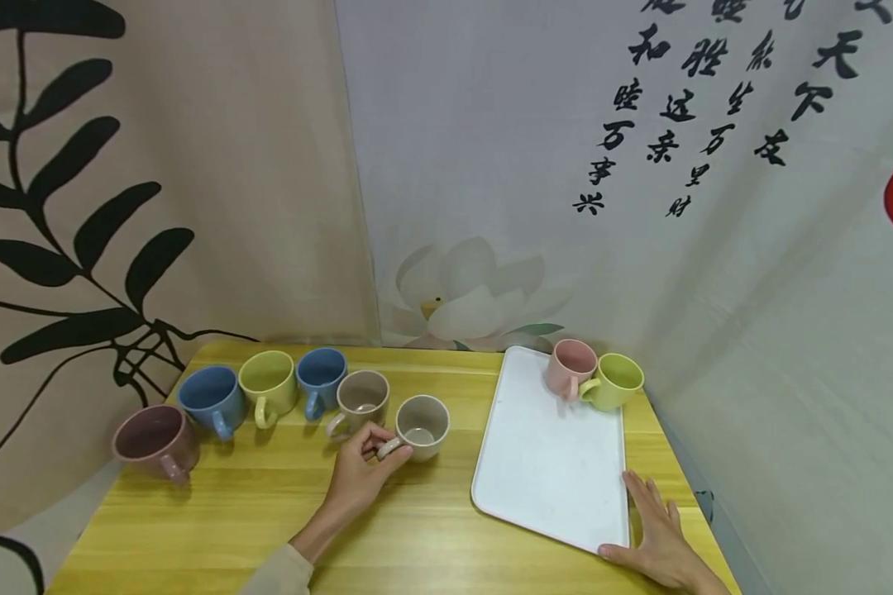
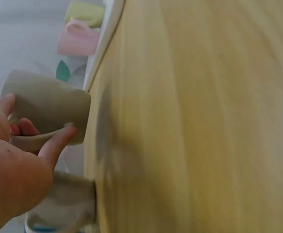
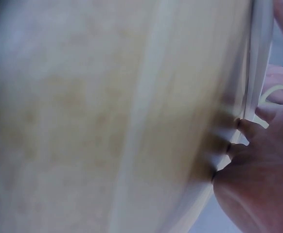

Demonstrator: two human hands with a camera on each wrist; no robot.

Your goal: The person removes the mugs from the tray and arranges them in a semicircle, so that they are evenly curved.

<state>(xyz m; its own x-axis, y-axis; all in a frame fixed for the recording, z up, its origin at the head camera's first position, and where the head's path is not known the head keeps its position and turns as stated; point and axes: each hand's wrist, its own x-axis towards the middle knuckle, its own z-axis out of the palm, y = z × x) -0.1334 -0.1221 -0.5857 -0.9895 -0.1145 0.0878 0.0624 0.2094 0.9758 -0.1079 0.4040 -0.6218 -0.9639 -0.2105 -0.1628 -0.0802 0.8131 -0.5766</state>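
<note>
Left hand (image 1: 360,474) grips mug (image 1: 422,427); right (image 1: 656,533), spread, touches tray (image 1: 551,475).

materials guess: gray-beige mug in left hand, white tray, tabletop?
Gray-beige mug: probably glazed ceramic; smooth walls, soft sheen inside.
White tray: likely plastic or melamine, smooth finish; even white surface, rounded corners. Coated metal not ruled out.
Tabletop: wood or wood-look laminate, satin finish; long yellow-brown grain bands and a light sheen. The look alone doesn't settle which.

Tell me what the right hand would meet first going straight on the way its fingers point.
Probably the white tray: the right hand appears to touch its right edge, though exact depth is unclear.
</note>
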